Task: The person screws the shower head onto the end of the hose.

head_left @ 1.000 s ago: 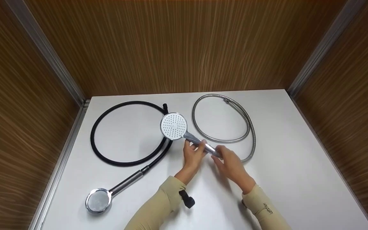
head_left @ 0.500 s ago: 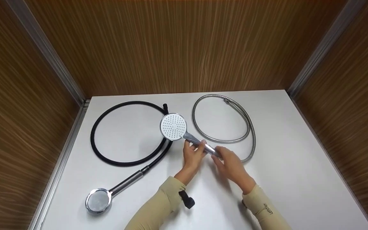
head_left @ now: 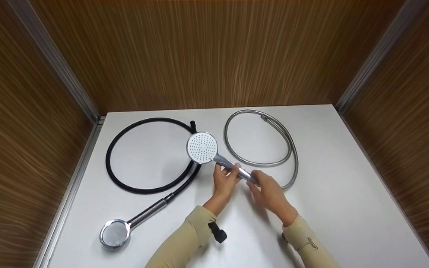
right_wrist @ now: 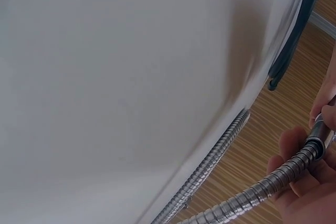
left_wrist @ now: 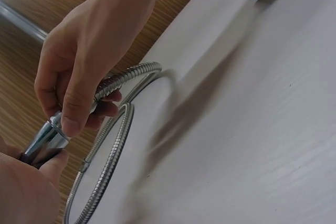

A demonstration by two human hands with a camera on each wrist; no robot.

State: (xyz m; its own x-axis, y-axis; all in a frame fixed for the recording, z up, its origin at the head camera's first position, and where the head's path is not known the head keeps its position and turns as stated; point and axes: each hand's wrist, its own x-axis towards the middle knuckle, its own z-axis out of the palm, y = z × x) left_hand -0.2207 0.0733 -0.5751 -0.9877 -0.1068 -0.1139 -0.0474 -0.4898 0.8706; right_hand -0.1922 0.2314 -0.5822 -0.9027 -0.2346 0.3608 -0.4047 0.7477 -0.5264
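A chrome hand shower [head_left: 202, 147] with a white, dotted spray face is held above the table, its face turned up. My left hand [head_left: 225, 186] grips the middle of its handle, thumb on top. At the handle's lower end, my right hand [head_left: 272, 193] pinches the fitting where the silver metal hose [head_left: 295, 163] joins. In the left wrist view the right fingers wrap the chrome joint [left_wrist: 55, 124], with the ribbed hose [left_wrist: 137, 71] running out behind them. The right wrist view shows the hose [right_wrist: 262, 190] entering a chrome collar [right_wrist: 317, 142] between the fingers.
On the left of the white table [head_left: 348, 208] lies a second shower head [head_left: 114, 233], joined to a coiled black hose [head_left: 107, 160]. The silver hose loops at the back right, its free end [head_left: 264, 117] on the table. Wood-grain panels [head_left: 214, 56] enclose three sides.
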